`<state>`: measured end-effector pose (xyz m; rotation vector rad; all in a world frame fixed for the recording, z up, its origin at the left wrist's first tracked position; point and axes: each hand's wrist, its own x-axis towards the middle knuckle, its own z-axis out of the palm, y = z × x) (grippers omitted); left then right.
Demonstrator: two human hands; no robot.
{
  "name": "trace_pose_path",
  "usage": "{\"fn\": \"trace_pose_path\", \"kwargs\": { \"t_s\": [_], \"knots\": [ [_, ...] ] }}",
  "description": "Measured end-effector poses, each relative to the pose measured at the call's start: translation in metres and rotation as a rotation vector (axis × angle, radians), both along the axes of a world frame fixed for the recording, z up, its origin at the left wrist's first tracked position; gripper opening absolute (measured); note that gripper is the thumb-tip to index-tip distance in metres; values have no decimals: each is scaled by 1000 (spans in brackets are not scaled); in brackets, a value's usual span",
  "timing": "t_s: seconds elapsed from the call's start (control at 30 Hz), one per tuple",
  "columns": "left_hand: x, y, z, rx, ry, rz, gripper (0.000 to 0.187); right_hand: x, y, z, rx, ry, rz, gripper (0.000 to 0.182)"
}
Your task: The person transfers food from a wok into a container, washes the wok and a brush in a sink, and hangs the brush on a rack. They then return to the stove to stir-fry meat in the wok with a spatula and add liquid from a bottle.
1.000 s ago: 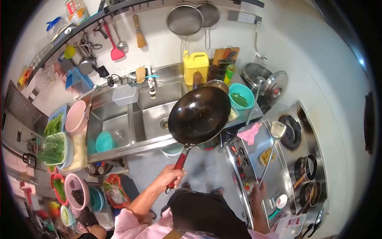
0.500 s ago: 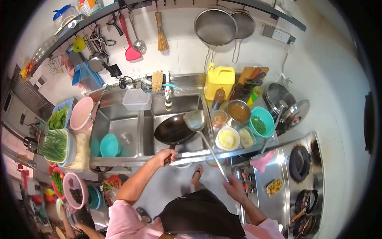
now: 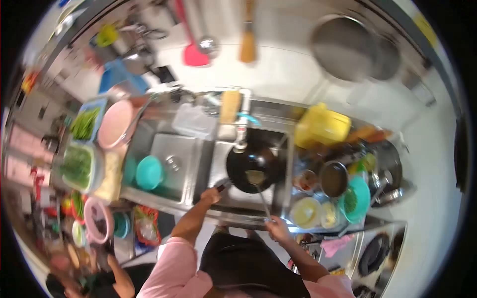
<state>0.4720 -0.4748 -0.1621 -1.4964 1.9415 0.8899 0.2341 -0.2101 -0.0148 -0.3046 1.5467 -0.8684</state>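
My left hand [image 3: 211, 195] is wrapped round the dark handle of a black wok [image 3: 240, 168], which sits in the right basin of a steel sink [image 3: 213, 169]. A white tap [image 3: 240, 139] stands over the wok's upper left rim. In my right hand [image 3: 278, 230] is the end of a long-handled wok spatula [image 3: 264, 202]. Its flat head overlaps the inside of the wok, blurred by motion.
A turquoise bowl [image 3: 149, 172] is in the left basin, with a clear plastic tub [image 3: 194, 120] behind it. To the right stand a yellow jug [image 3: 322, 125], a pot [image 3: 334, 180] and a turquoise bowl of chopped greens [image 3: 361, 199]. Another person's arm [image 3: 120, 280] shows at lower left.
The wok has moved back under the tap. The spatula's head has moved from the wok's right rim into it, and my right hand has come closer to the sink. The view has shifted.
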Motion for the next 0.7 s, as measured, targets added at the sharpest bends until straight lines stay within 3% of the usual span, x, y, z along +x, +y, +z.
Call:
{"fn": "trace_pose_path", "kwargs": {
  "t_s": [0.07, 0.1, 0.13, 0.17, 0.23, 0.3, 0.37, 0.47, 0.57, 0.6, 0.63, 0.7],
  "knots": [
    [18, -5, -33, -59, 151, 72, 52, 3, -18, -1, 30, 0, 13, 15],
    [22, -6, -22, -171, 383, 134, 41, 3, -29, 1, 40, 5, 5, 17],
    [34, -11, -25, -189, 680, 400, 26, 5, -38, 4, 40, 18, 23, 17],
    [40, -20, 8, 43, 946, 851, 23, 8, -46, 8, 41, 35, 31, 18],
    [82, -51, 16, -41, 1112, 1336, 29, 18, -57, 12, 42, 51, 41, 15],
    [161, -86, -39, 103, 1356, 1612, 45, 32, -66, 15, 67, 106, 55, 15],
    [213, -113, -65, 192, 1303, 1968, 69, 46, -71, 11, 104, 150, 59, 15],
    [274, -143, -134, 325, 1212, 2244, 90, 70, -80, 16, 171, 156, -16, 19],
    [287, -159, -136, 264, 1217, 2455, 99, 85, -85, 24, 222, 172, -14, 24],
    [301, -167, -158, 436, 1393, 2600, 89, 91, -89, 30, 279, 182, -6, 30],
    [304, -172, -168, 372, 1413, 2628, 76, 95, -88, 26, 273, 195, -20, 30],
    [310, -182, -190, -36, 1333, 2548, 52, 98, -79, 18, 265, 226, -47, 31]
  ]
}}
